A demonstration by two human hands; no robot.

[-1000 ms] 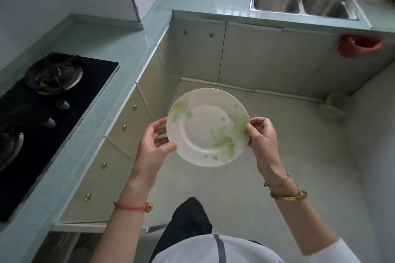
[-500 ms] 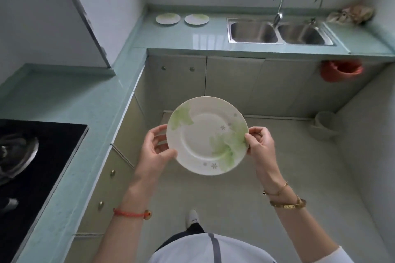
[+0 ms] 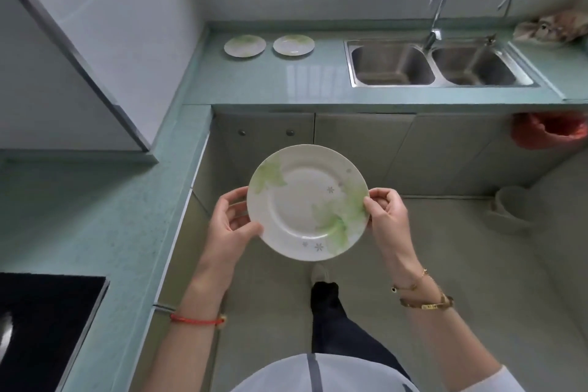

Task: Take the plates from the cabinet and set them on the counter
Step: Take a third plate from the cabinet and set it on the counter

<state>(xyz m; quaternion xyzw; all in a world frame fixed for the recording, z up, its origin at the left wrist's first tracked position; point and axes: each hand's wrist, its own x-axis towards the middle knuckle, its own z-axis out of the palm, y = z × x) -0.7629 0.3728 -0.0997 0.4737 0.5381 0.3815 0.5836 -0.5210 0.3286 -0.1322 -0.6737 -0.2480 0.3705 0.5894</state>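
Observation:
A white plate with green leaf prints is held in the air over the floor, in front of my body. My left hand grips its left rim, thumb on top and fingers beneath. My right hand pinches the right rim. On the teal counter far ahead lie two more plates of the same kind, one near the wall corner and the other just right of it, flat and apart.
A double steel sink with a tall tap sits right of the plates. A black hob lies in the left counter. A white panel juts over the left counter. A red bag hangs at the right, a bin below.
The view has advanced toward the sink counter and tilted up; the hob has slid mostly out of view at the left. Both hands keep the same hold on the plate.

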